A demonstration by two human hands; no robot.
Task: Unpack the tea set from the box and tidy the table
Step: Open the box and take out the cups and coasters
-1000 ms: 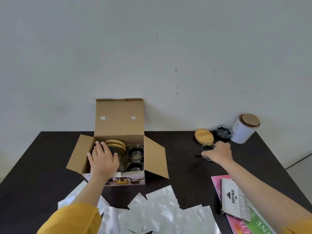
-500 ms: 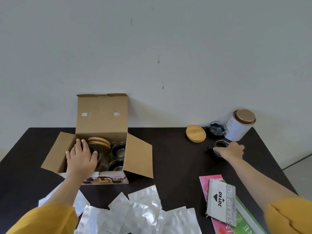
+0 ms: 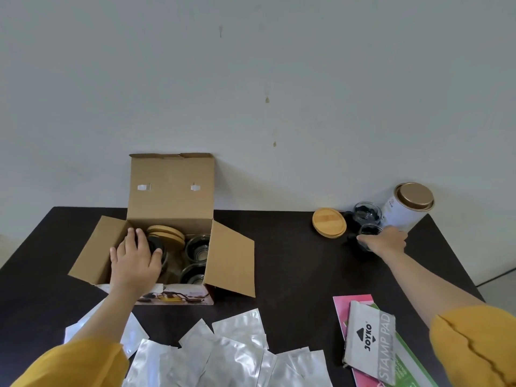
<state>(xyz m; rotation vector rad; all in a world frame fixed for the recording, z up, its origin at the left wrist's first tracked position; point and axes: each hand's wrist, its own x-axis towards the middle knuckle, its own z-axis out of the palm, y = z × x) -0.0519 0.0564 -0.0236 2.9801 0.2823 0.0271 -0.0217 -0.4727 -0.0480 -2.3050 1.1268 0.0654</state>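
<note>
The right hand (image 3: 385,241), at the right of the frame, is curled round a small clear glass cup (image 3: 369,233) and now has it down on the dark tabletop (image 3: 293,261). A second ago it carried that cup nearer the middle, just below the round bamboo lid (image 3: 329,225); since then it has travelled right and back, so the cup stands just in front of another clear glass cup (image 3: 366,212) and beside the white tin with a bronze lid (image 3: 409,208). I judge this piece delivered, with release the only thing left.

The left hand (image 3: 135,259) has barely shifted: fingers spread and draped over the dark-topped glass teapot (image 3: 159,251) inside the open brown cardboard box (image 3: 170,196), left of centre. It rests on top; whether it truly grips I cannot tell. Stacked bamboo coasters (image 3: 167,234) and two more glass cups (image 3: 196,247) remain in the box, so the unpacking looks partly done.

The cup group sits close to the table's far right corner, with little margin toward the wall and edge. Open dark surface lies between box and lid. The lower frame is crowded: silver foil pouches (image 3: 223,353) at bottom centre, a grey stamp-pad packet (image 3: 371,342) on pink and green papers (image 3: 353,303) at lower right.
</note>
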